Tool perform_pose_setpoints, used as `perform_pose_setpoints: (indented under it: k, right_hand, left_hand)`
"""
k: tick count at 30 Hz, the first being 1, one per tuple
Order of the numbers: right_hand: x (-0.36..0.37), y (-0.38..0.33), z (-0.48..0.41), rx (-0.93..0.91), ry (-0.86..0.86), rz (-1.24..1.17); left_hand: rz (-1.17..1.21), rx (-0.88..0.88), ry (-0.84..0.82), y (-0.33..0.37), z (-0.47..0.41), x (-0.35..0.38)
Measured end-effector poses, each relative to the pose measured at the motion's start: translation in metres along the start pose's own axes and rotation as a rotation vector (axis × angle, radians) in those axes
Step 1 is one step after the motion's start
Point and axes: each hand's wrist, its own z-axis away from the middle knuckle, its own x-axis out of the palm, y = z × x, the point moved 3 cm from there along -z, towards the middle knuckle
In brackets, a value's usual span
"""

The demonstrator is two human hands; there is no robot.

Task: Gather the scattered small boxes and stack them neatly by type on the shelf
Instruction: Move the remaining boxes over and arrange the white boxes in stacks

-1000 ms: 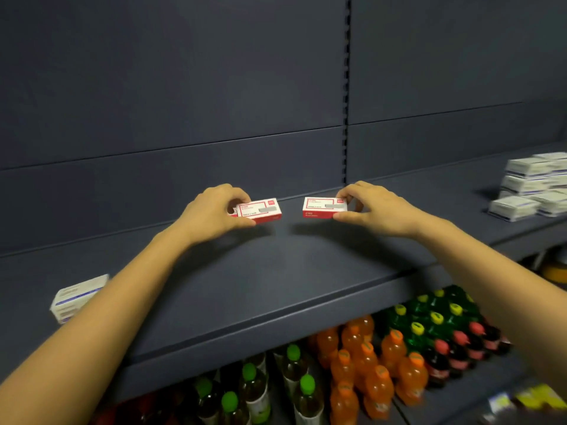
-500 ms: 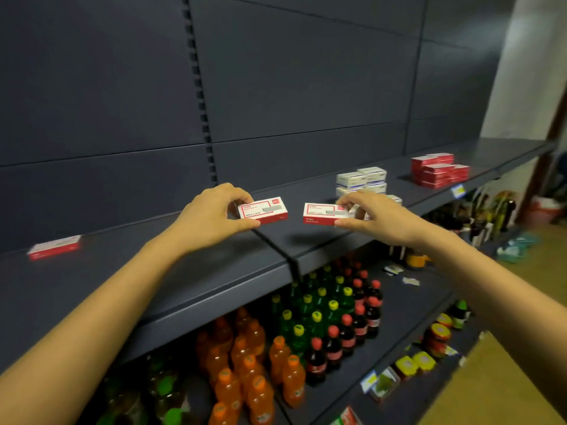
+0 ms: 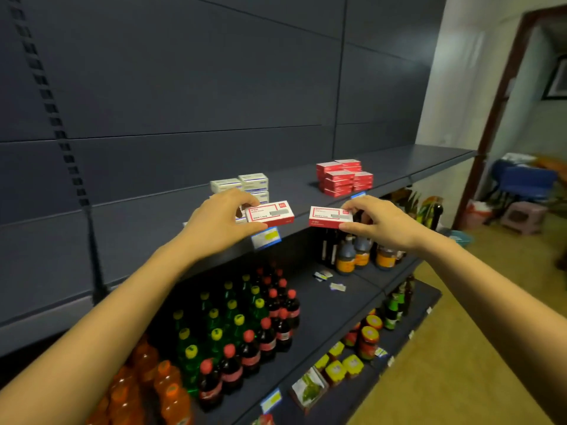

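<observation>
A red-and-white box in each hand, held above the shelf (image 3: 310, 191) edge.

The left hand (image 3: 219, 223) pinches the left box (image 3: 270, 213); the right hand (image 3: 379, 222) pinches the right box (image 3: 329, 216). Both are flat, printed faces up, long axes running left-right, near the red stack (image 3: 343, 177) and white stack (image 3: 242, 185).

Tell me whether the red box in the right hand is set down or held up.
Held up: the right hand pinches the red box in the air, off the shelf.
</observation>
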Motion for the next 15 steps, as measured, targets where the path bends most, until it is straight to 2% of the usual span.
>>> perform_pose_setpoints:
  k: [8, 15]
  right_hand:
    - [-0.026, 0.095, -0.019, 0.052, 0.046, -0.023]
    - [-0.039, 0.168, -0.067, 0.022, 0.041, -0.024]
  left_hand:
    - [0.01, 0.041, -0.046, 0.046, -0.079, 0.067]
    - [0.016, -0.028, -0.008, 0.057, -0.157, 0.12]
